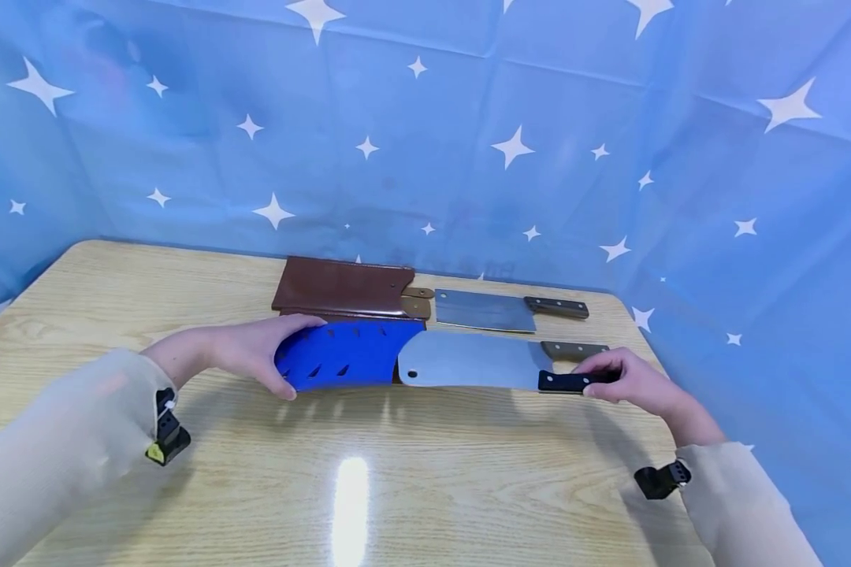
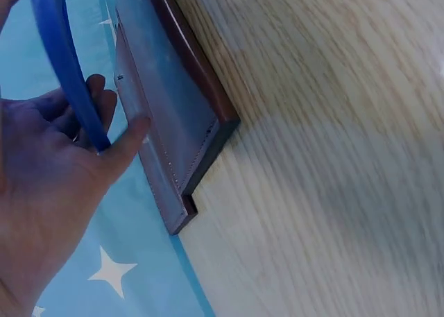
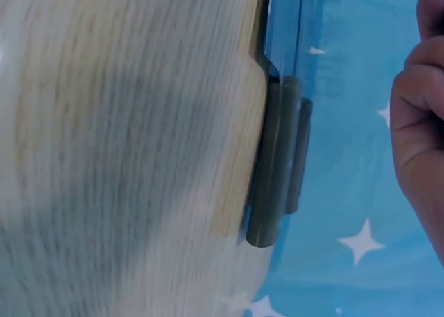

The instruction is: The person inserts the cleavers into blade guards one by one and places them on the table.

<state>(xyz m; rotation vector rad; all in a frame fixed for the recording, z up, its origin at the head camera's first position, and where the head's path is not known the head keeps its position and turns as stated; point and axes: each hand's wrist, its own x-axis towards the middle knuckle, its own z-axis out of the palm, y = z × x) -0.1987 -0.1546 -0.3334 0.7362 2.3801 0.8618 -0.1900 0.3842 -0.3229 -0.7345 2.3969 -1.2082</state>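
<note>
My left hand (image 1: 255, 350) grips the closed end of a blue knife sheath (image 1: 369, 346) with triangular slots, thumb at its lower edge and fingers at the upper. In the left wrist view the sheath (image 2: 64, 67) appears edge-on between thumb and fingers. The right hand (image 1: 634, 383) holds a cleaver (image 1: 478, 358) by its black handle (image 1: 563, 382), thumb in front. Its broad blade points left, and the front end with a round hole overlaps the sheath's mouth. Both are held above the table. Only part of the right hand (image 3: 420, 116) enters the right wrist view.
Brown leather sheaths (image 1: 343, 285) lie at the table's back edge. To their right is a second cleaver (image 1: 485, 309). Another cleaver's brown handle (image 1: 574, 350) shows behind the held one. A blue star-printed cloth (image 1: 425, 181) hangs behind the wooden table (image 1: 255, 504).
</note>
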